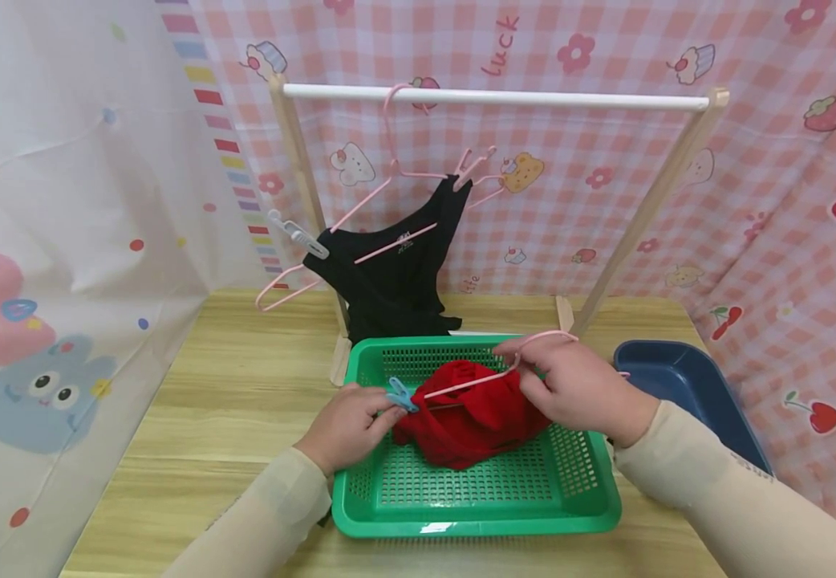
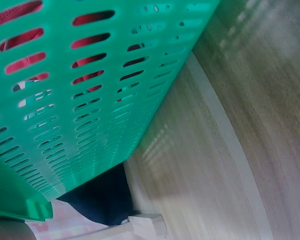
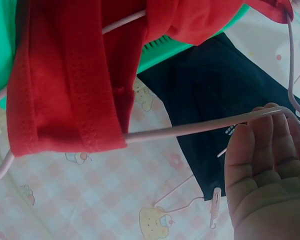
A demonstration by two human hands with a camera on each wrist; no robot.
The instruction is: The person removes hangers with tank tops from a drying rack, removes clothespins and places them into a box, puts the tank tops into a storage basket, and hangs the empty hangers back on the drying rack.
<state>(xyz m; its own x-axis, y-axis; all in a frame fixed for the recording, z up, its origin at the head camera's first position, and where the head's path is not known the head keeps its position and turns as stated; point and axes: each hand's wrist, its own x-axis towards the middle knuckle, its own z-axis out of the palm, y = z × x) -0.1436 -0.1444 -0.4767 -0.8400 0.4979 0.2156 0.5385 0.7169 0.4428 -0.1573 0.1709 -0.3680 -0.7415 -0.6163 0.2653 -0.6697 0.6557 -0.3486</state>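
My left hand [image 1: 347,425] pinches a light blue clothespin [image 1: 400,394] at the left shoulder of a red garment [image 1: 454,441]. The garment hangs on a pink hanger [image 1: 464,386] over the green basket [image 1: 476,527]. Near the hanger's hook, my right hand [image 1: 578,387] holds it, and the right wrist view shows the fingers [image 3: 267,150] against the pink wire [image 3: 185,130]. One strap of the red garment [image 3: 75,75] is looped over the hanger's arm there. In the left wrist view, the basket's slotted wall [image 2: 90,100] hides the clothespin and most of the garment.
Behind the basket stands a rack with a white bar [image 1: 533,98] and wooden legs. A black top [image 1: 403,281] hangs from it on another pink hanger, with a grey clothespin [image 1: 306,238] and a pink clothespin [image 1: 464,172]. A dark blue tray [image 1: 678,373] sits at the right.
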